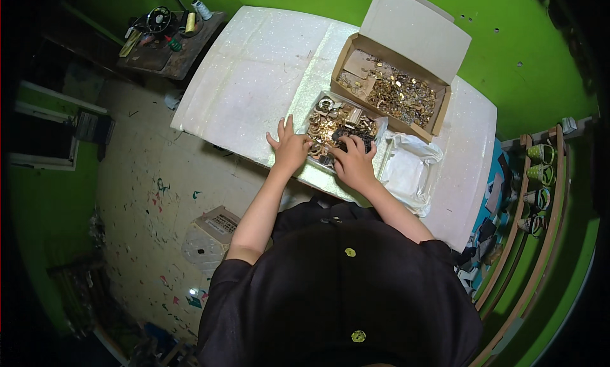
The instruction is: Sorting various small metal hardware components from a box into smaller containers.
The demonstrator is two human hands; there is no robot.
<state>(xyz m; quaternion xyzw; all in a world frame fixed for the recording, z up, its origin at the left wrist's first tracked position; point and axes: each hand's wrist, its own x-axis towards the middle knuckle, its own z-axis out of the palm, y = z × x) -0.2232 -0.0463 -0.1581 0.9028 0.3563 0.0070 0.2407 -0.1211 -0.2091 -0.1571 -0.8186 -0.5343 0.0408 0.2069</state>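
A shallow tray (329, 127) full of small metal fittings, gold, silver and black, lies near the table's front edge. At its left side is my left hand (291, 150); thumb and forefinger come together at the rim, the other fingers spread away over the table. Whatever sits in that pinch is too small to name. My right hand (354, 162) reaches over the tray's near right part, its bent fingers apart and touching dark pieces (362, 142). Behind the tray stands an open cardboard box (445, 113) holding many loose gold and silver fittings.
White plastic wrapping (410, 170) lies right of the tray on the glittery white table (254, 62). A sewing machine (159, 21) and thread spools (202, 10) stand far left. Sandals (540, 176) hang on a wooden rack at right. A carton (219, 226) rests on the scrap-strewn floor.
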